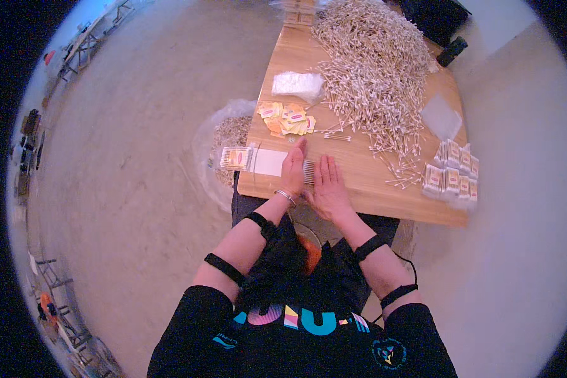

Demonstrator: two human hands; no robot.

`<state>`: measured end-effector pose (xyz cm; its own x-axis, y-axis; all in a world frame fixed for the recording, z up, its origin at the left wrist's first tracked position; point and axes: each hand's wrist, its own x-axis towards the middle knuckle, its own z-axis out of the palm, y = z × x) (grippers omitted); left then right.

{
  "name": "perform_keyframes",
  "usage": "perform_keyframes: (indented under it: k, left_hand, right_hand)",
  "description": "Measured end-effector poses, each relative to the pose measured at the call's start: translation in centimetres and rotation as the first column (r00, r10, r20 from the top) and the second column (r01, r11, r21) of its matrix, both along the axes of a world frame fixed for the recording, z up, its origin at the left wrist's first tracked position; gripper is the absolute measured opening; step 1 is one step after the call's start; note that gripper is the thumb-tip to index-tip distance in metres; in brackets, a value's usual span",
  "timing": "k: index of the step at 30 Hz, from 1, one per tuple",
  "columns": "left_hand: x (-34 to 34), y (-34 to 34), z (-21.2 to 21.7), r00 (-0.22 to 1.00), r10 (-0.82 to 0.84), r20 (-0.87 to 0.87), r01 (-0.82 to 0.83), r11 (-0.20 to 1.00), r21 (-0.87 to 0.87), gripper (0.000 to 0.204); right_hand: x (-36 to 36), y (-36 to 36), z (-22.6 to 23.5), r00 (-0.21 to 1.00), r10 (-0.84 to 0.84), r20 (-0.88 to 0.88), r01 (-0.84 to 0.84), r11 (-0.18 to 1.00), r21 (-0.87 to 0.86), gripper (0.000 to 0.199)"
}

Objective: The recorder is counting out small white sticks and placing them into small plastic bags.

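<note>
My left hand [293, 169] stands on edge on the wooden table, its fingers straight and pointing away from me. Palm down beside it lies my right hand [329, 191], fingers stretched out. A narrow row of cotton swabs [309, 172] sits in the gap between the two hands, touched from both sides; part of it is hidden. Left of my left hand is a white rectangular sheet [269, 162]. A clear packet of cotton swabs [235, 157] with an orange-and-white label lies past it at the table's left edge. Several loose swabs [337, 137] rest just beyond my fingertips.
A large heap of cotton swabs [378, 69] covers the far table. Yellow-orange label cards [288, 118] and a stack of clear bags [297, 84] lie at left. Filled packets [450, 173] are stacked at right, near a clear plastic sheet [441, 118]. A plastic sack [203, 151] stands beside the table.
</note>
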<state>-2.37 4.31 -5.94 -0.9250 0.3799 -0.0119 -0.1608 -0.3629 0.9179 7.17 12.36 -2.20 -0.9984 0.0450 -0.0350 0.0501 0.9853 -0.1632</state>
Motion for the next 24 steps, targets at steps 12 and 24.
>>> perform_keyframes:
  k: [12, 24]
  left_hand:
    - [0.9, -1.3, 1.2, 0.988, -0.118, -0.104, 0.088, 0.962, -0.258, 0.055]
    - [0.8, -1.1, 1.8, 0.998, -0.057, -0.013, 0.054, 0.987, -0.149, 0.052]
  right_hand:
    - [0.1, -0.8, 0.4, 0.996, -0.082, 0.017, 0.083, 0.996, -0.029, 0.071]
    - [-0.4, -0.3, 0.0, 0.973, -0.223, -0.054, 0.221, 0.974, -0.049, 0.073]
